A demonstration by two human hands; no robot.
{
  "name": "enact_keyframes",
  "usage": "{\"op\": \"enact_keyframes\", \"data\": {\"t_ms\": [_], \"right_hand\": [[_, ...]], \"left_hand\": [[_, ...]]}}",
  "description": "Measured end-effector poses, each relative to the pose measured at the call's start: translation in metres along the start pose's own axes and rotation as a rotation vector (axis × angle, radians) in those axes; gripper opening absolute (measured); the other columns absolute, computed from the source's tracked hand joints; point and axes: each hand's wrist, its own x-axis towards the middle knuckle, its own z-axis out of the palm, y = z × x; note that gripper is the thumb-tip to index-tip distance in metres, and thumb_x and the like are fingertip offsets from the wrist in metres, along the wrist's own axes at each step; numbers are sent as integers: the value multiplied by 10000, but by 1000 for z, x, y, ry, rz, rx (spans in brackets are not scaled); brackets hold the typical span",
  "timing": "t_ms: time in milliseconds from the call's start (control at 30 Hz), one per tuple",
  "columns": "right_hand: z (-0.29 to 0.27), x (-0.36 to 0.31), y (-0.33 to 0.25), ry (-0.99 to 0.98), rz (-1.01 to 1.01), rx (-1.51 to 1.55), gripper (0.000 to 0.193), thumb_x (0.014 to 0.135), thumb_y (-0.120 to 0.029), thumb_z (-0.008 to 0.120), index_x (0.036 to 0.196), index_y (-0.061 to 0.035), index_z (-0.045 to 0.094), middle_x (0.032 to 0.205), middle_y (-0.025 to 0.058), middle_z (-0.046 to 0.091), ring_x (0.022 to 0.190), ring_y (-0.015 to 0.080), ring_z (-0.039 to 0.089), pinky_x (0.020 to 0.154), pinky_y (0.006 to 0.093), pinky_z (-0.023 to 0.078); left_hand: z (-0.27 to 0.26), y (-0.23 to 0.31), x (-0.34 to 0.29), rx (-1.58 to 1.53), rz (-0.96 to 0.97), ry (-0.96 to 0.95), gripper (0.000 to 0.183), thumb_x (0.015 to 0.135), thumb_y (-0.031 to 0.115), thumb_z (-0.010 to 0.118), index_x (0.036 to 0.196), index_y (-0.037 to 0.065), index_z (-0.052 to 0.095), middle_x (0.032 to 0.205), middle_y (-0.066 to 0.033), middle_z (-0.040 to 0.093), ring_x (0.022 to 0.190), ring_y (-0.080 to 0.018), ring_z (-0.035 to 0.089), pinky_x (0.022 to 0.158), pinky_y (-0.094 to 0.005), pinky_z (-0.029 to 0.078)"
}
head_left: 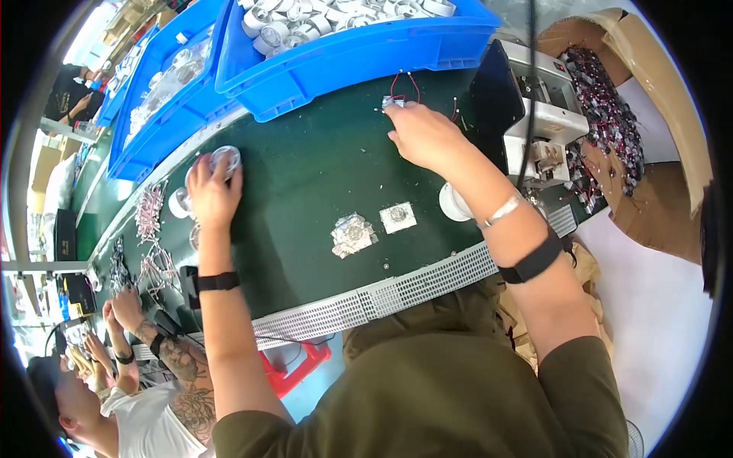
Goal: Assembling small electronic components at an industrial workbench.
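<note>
My left hand [214,192] has its fingers curled over a round whitish housing [229,158] on the left part of the green table. Next to that wrist sits another round white housing [181,203]. Farther off and to the right, my right hand [429,136] pinches a small white part with red wires [392,101] at the tabletop; my fingertips partly cover it. In front of me lie a loose pile of silvery-white square pieces [353,234] and a single square piece with a round pattern [397,217]. A white round housing [453,203] stands partly under my right forearm.
Blue bins [359,65] of white rings line the far edge. A metal machine [544,114] stands right, beside a cardboard box [664,91] of wired parts. Wire bundles [151,210] lie left, near a co-worker's hands [126,309]. A black cable [530,91] hangs down.
</note>
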Motion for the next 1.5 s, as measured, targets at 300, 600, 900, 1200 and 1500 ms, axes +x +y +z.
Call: {"op": "enact_keyframes", "data": {"t_ms": [300, 600, 900, 1200, 1500], "right_hand": [[19, 14, 16, 16, 0, -79, 305, 786, -55, 638, 1046, 7, 491, 947, 228, 598, 902, 399, 607, 751, 451, 515], [-23, -45, -20, 48, -116, 264, 305, 751, -85, 694, 1027, -77, 564, 979, 107, 584, 902, 316, 599, 752, 393, 485], [-30, -96, -10, 69, -250, 659, 259, 714, -16, 731, 945, -31, 614, 918, 73, 590, 795, 220, 611, 666, 305, 500], [-56, -127, 30, 487, 9, 1106, 297, 753, 38, 711, 1023, 29, 587, 974, 75, 602, 862, 138, 594, 751, 255, 508], [-54, -154, 57, 289, 163, 1153, 321, 829, 38, 637, 1131, 57, 531, 1071, 85, 597, 942, 115, 579, 817, 242, 491]], "left_hand": [[-24, -66, -3, -30, -384, 81, 440, 830, 301, 667, 1170, 39, 567, 1165, -214, 552, 1061, -394, 530, 907, -457, 427], [-43, 115, 201, -700, -53, -50, 296, 797, 194, 657, 1038, 23, 644, 1036, -182, 634, 974, -371, 597, 841, -408, 479], [80, 129, 299, -638, 264, -650, 413, 742, 296, 611, 1059, 35, 650, 970, -225, 657, 944, -365, 621, 861, -425, 483], [-82, 170, 125, -1259, -40, -340, 307, 724, 32, 745, 1013, 11, 642, 955, -79, 649, 875, -166, 625, 773, -284, 504], [-90, 266, 48, -1090, 429, -103, 478, 652, 173, 779, 1085, 64, 606, 1078, -132, 543, 1034, -330, 534, 848, -392, 477]]}}
